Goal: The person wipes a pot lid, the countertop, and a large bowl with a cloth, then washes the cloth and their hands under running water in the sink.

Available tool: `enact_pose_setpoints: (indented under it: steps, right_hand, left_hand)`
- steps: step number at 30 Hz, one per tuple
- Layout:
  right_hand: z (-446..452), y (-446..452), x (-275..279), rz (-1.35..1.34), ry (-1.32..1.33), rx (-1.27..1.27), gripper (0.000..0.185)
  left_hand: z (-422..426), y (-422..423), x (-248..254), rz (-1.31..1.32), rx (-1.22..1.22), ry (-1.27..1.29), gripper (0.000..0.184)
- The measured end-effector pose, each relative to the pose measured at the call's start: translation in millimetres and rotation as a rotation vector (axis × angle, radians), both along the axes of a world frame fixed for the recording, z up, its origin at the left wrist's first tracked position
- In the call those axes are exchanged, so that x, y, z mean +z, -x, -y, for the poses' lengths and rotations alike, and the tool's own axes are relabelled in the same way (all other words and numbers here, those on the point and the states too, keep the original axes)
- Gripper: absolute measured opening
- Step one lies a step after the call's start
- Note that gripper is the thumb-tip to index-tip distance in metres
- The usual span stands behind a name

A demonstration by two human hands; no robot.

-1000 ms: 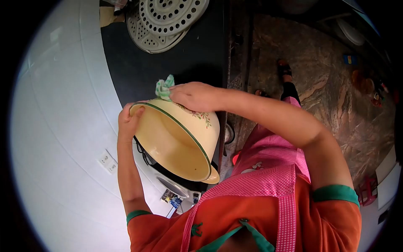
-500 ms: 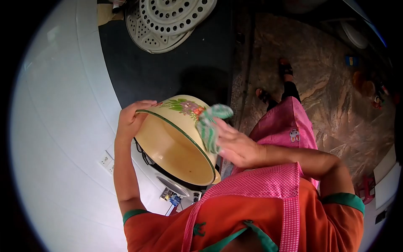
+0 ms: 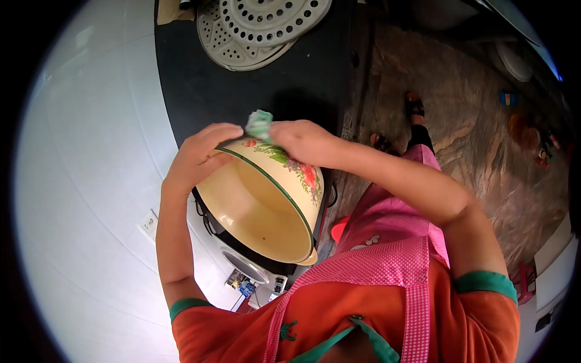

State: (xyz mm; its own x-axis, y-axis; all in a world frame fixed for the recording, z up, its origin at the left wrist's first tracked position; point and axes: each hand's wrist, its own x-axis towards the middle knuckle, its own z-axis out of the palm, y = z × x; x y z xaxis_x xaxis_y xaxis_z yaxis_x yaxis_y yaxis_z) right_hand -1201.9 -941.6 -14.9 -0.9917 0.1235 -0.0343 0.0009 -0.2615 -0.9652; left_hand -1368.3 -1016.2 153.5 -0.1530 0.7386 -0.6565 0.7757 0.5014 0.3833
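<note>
A cream enamel basin [image 3: 245, 209] with a dark green rim and painted flowers is tipped on its side, its mouth towards me. My left hand [image 3: 196, 154] grips the rim at the upper left, thumb on the inner side and fingers over the outside. On the top of the outer wall, my right hand [image 3: 305, 142] is closed around a green-and-white striped cloth [image 3: 260, 124], close to my left fingertips. The cloth is bunched, and part of it is hidden by the right hand.
Perforated steamer trays [image 3: 266, 27] lie stacked on the dark countertop [image 3: 190, 91]. A white wall with a socket [image 3: 149, 225] rises on the left. Behind the basin's lower edge sits a round silver lid-like object [image 3: 245, 266]. Brown marbled floor [image 3: 448, 78] lies to the right.
My right hand has carried the cloth leftward and up over the basin's outer wall, nearer my left hand. The basin has turned a little, showing more flowers. My left hand still holds the rim.
</note>
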Motion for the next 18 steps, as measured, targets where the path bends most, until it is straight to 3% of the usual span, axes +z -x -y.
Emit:
enact_pose_setpoints:
  steps: [3,5,9,11,14,16,18]
  right_hand:
    - [-2,-18,-6,0.315,0.83,-0.104,0.035]
    - [-16,-30,8,0.301,1.407,-0.081,0.038]
    - [-30,-33,-1,0.166,1.696,0.075,0.045]
    - [-34,-29,3,0.154,1.69,0.07,0.046]
    - [-32,-25,9,0.159,1.58,0.074,0.046]
    - [-30,-29,25,0.147,1.443,0.037,0.045]
    - [-39,-35,44,0.233,0.913,0.175,0.044]
  left_hand:
    - [23,7,6,0.013,0.258,-0.146,0.049]
    - [64,21,2,0.059,0.543,-0.255,0.049]
    - [149,15,-13,0.1,1.175,-0.394,0.051]
    - [181,0,-13,-0.341,0.911,-0.148,0.044]
    - [186,-50,-26,-0.322,1.247,-0.413,0.039]
    - [185,-61,-24,-0.477,1.205,-0.324,0.036]
    - [181,-62,-28,-0.578,1.219,-0.285,0.035]
